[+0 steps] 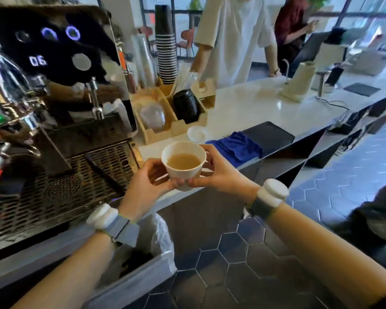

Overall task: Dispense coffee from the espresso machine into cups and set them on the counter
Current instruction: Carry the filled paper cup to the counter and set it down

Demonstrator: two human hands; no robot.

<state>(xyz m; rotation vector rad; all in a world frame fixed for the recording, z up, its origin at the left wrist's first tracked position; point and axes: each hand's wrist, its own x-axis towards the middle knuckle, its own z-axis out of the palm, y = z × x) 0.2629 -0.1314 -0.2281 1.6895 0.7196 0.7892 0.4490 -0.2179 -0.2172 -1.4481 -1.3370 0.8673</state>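
Note:
A white paper cup [183, 152] holding light brown coffee is in the air, just above the near edge of the white counter [254, 112]. My left hand [147, 184] grips its left side and base. My right hand [216, 172] wraps around its right side. The espresso machine [49, 85] fills the left of the view; its display reads 06 and two ring lights glow. The metal drip tray [60, 186] lies below and left of the cup.
A wooden organiser [165, 128] with lids and stacked cups stands behind the cup. A white lid [196, 133], a blue cloth [236, 148] and a black mat [270, 136] lie on the counter. A lined bin [143, 259] sits below. Two people stand beyond the counter.

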